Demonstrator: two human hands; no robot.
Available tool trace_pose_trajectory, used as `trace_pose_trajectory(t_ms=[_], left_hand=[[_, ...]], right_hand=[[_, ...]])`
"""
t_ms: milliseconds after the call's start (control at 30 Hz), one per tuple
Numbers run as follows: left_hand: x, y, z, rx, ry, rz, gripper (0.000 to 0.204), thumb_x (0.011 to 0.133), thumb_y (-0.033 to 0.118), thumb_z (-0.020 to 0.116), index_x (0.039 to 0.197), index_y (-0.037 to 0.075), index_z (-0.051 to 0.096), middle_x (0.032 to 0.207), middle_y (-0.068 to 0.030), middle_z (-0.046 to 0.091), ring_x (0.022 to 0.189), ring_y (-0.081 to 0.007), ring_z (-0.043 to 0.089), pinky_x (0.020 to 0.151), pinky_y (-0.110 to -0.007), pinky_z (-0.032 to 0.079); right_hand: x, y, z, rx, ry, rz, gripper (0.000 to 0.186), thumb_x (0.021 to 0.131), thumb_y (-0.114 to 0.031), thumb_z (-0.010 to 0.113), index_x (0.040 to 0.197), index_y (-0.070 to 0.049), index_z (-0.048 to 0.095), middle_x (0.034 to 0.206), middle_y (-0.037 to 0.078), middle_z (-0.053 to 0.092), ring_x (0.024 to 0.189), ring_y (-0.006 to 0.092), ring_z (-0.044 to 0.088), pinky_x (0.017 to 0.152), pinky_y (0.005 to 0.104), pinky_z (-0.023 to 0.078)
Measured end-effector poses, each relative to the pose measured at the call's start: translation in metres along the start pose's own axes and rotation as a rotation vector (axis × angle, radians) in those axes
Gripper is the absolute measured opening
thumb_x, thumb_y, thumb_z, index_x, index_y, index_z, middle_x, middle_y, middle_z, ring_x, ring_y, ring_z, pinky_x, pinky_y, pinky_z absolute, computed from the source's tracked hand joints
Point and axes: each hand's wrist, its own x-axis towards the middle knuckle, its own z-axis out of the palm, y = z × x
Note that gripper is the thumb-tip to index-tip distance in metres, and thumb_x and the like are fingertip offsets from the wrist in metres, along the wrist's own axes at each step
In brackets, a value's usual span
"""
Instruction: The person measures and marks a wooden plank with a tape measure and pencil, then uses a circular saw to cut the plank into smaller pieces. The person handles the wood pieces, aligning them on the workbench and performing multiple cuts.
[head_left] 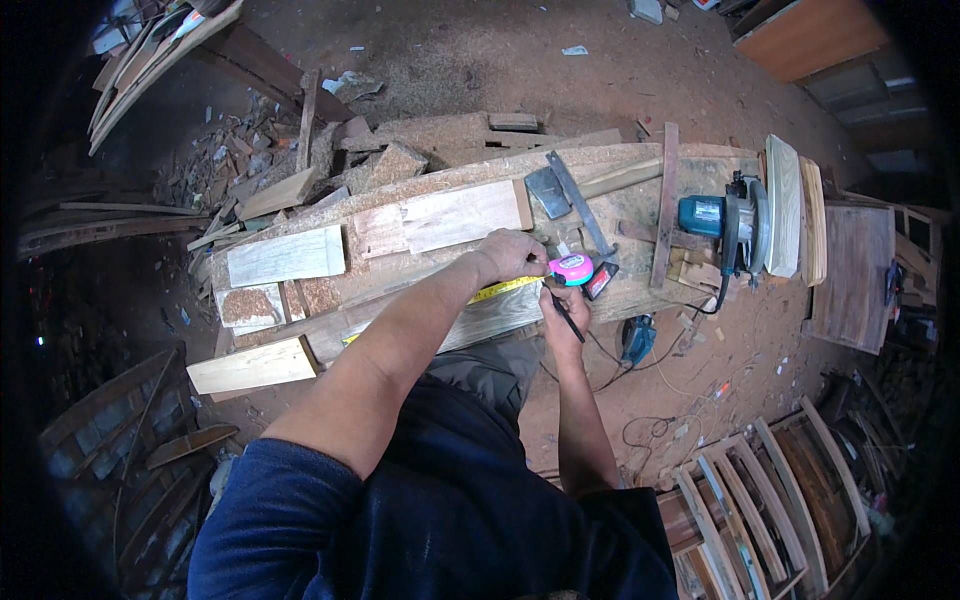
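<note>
My left hand point(518, 256) grips the tape measure at the point where the yellow blade point(500, 290) meets its pink case point(572, 267). The blade runs leftward along a long board point(480, 323) at the bench's near edge, partly hidden by my left forearm. Just below the case, my right hand point(563, 318) holds a dark marking pencil point(567, 319) at the blade. A black and red object point(600, 282) lies beside the case, with a metal square point(581, 205) just beyond.
A teal circular saw point(712, 215) stands on the bench's right, beside stacked pale boards point(782, 205). Loose boards point(285, 254) lie left and behind. A teal power tool point(637, 340) with cords is on the floor, near a rack of curved wooden pieces point(760, 505) at lower right.
</note>
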Motion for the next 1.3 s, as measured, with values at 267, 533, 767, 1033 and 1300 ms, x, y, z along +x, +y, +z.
trace_pose_trajectory(t_ms=[267,533,767,1033,1300], left_hand=[[0.003,-0.006,0.008,0.006,0.004,0.017,0.031,0.088,0.050,0.069,0.100,0.024,0.079,0.101,-0.0080,0.076,0.100,-0.0311,0.072,0.088,-0.047,0.055],[-0.006,-0.011,0.013,-0.029,0.118,0.149,0.034,0.092,0.048,0.070,0.104,0.018,0.078,0.101,-0.0121,0.075,0.099,-0.0351,0.071,0.086,-0.046,0.056],[-0.037,0.027,0.021,0.157,0.351,0.176,0.077,0.088,0.032,0.073,0.156,0.009,0.044,0.136,-0.0257,0.061,0.127,-0.0472,0.056,0.110,-0.055,0.044],[-0.135,0.017,-0.024,-0.196,0.408,-0.105,0.070,0.097,0.036,0.070,0.153,0.009,0.040,0.128,-0.0298,0.065,0.113,-0.0482,0.067,0.095,-0.052,0.055],[-0.218,-0.047,-0.040,-0.182,0.506,-0.512,0.073,0.092,0.026,0.073,0.153,0.006,0.038,0.142,-0.0249,0.060,0.125,-0.0439,0.062,0.102,-0.048,0.051]], right_hand=[[0.001,-0.002,-0.001,-0.050,-0.009,0.030,0.014,0.092,-0.008,0.077,0.094,-0.001,0.064,0.082,0.004,0.068,0.073,0.0100,0.061,0.068,0.0297,0.052],[-0.002,-0.031,-0.017,0.099,0.190,0.028,0.046,0.109,-0.024,0.049,0.144,0.006,0.049,0.123,0.018,0.060,0.092,0.0208,0.061,0.085,0.0348,0.052],[0.032,-0.062,0.007,-0.152,0.000,0.007,0.052,0.105,-0.022,0.063,0.145,0.009,0.049,0.130,0.022,0.064,0.112,0.0271,0.064,0.099,0.0389,0.050],[0.030,-0.079,0.005,-0.012,-0.011,0.122,0.036,0.109,-0.034,0.061,0.107,0.000,0.074,0.074,-0.002,0.062,0.066,0.0092,0.057,0.061,0.0263,0.046],[0.086,0.030,-0.086,-0.670,0.308,0.179,0.052,0.082,-0.041,0.083,0.107,0.003,0.070,0.106,0.026,0.072,0.101,0.0429,0.070,0.090,0.0496,0.054]])
